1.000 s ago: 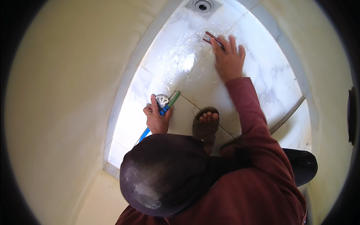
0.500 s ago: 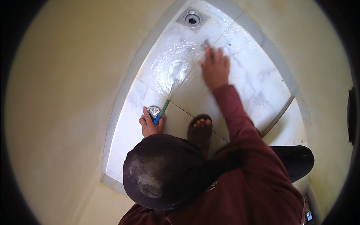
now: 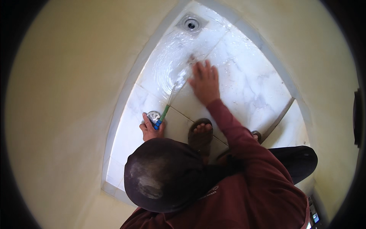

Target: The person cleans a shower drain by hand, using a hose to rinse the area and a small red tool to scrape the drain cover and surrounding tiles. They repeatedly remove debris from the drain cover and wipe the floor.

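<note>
As your left hand (image 3: 150, 131) clamps the slim green-and-blue hose (image 3: 164, 113), you seem mid-rinse, next needing steady aim; your right hand (image 3: 206, 86) blurs, grip unclear.

The right hand (image 3: 206, 81) is blurred, and so is the brownish thing (image 3: 191, 58) just beyond it (I can't make out what it is). The dark cap (image 3: 164, 175) hides the left forearm, and the maroon shirt (image 3: 228, 208) runs out of sight along the lower edge.
</note>
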Motion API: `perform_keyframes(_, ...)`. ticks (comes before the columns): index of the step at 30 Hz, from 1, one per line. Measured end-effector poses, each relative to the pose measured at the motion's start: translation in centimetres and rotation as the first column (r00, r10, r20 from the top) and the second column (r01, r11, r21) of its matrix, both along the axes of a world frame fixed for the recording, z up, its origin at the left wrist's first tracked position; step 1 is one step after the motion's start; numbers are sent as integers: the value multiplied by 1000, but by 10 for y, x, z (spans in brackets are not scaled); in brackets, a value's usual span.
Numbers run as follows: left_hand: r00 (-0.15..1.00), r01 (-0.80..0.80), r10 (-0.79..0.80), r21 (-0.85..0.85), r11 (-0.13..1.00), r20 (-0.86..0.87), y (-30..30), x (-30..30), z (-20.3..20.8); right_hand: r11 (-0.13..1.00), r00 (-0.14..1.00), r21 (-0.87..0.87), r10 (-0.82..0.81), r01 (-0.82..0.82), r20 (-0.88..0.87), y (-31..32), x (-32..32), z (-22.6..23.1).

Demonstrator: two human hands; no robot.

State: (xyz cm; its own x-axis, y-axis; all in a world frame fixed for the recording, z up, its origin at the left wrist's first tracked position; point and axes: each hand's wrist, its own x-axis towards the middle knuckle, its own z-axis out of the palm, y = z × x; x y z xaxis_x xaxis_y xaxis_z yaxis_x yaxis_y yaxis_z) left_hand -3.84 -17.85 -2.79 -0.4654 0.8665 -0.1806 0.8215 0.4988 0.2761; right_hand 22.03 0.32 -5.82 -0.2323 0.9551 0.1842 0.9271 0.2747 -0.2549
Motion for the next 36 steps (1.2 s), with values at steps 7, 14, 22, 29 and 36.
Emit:
perform_keyframes(7,999,-32,33,44,999,-10,5,18,5,932,935,134,347,-335,-71,44,-64,-14)
perform_keyframes(14,994,-111,111,30,993,16,-2,18,-7,859,836,67,509,-507,-205,-17,-101,-20)
perform_keyframes(22,982,-93,100,49,994,-161,-4,26,-11,901,902,73,431,-428,-31,105,-73,-5)
perform_keyframes(29,988,-58,63,33,998,-139,1,28,-15,704,693,87,710,-705,-125,69,-114,-11)
perform_keyframes(36,984,-84,91,49,995,-153,-1,28,-10,912,937,269,342,-311,-76,145,-44,-6)
